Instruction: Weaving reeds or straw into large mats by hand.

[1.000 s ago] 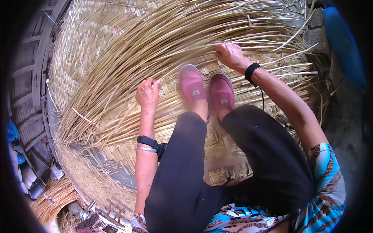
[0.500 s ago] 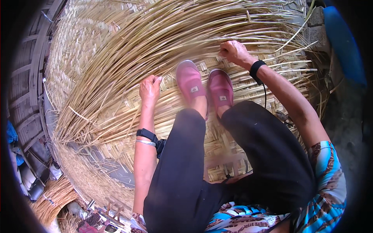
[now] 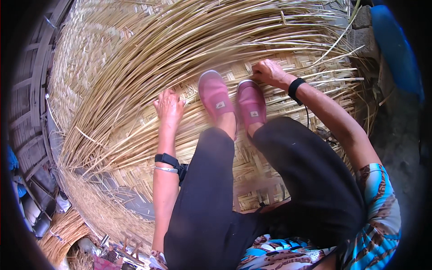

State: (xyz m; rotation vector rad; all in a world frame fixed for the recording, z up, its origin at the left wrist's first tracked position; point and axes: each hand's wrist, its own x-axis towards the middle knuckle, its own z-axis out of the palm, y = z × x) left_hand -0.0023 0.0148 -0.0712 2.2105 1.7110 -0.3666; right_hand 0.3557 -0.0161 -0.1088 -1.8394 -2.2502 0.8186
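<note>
Long, dry, straw-coloured stalks (image 3: 148, 67) lie fanned in a thick curved layer across a woven mat (image 3: 252, 180). A thinner band of stalks (image 3: 130, 146) runs nearer to me, beneath my pink shoes. My left hand (image 3: 169, 108) rests over this band, left of the left shoe, with its bent fingers apart and the tips against the stalks. Just beyond the right shoe, my right hand (image 3: 271, 73) is closed and low over the stalks. Its fingertips point down and left, and what they hold is hidden.
My pink shoes (image 3: 218, 101) stand on the band between my hands. Grey blocks (image 3: 363, 40) and a blue object (image 3: 396, 49) sit at the far right. A slatted wooden frame (image 3: 33, 99) stands at the left, and a bundle of brown straw (image 3: 63, 238) at the lower left.
My right hand has come down toward me, closer to the right shoe. My left hand has shifted slightly left, and its fingers have spread over the stalks.
</note>
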